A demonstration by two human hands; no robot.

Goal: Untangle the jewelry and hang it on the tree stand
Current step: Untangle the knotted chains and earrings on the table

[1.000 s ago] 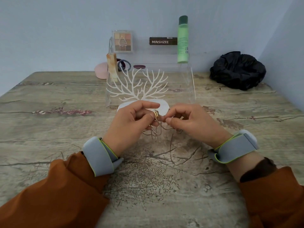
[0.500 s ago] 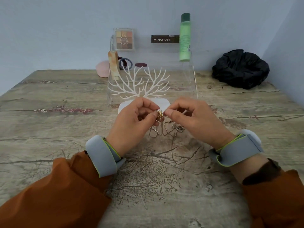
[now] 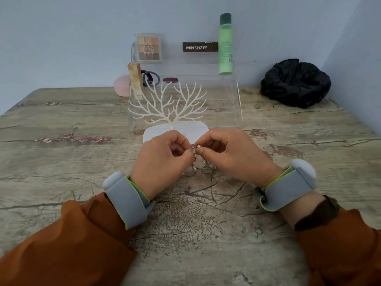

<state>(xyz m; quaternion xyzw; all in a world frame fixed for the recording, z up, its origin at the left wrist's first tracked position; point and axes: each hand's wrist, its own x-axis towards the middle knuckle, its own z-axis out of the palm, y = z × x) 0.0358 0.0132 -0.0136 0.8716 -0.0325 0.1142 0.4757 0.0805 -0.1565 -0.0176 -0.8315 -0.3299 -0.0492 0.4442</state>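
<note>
Jewelry (image 3: 201, 162), a tangle of thin chains, hangs between both hands above the wooden surface (image 3: 61, 162). Left hand (image 3: 162, 162) and right hand (image 3: 233, 155) each pinch it with curled fingertips at the top. White tree stand (image 3: 171, 108) stands at twelve o'clock, just beyond the hands.

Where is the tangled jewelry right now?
Head view, centre: the jewelry is pinched between left hand and right hand, just in front of the white tree stand.
</note>
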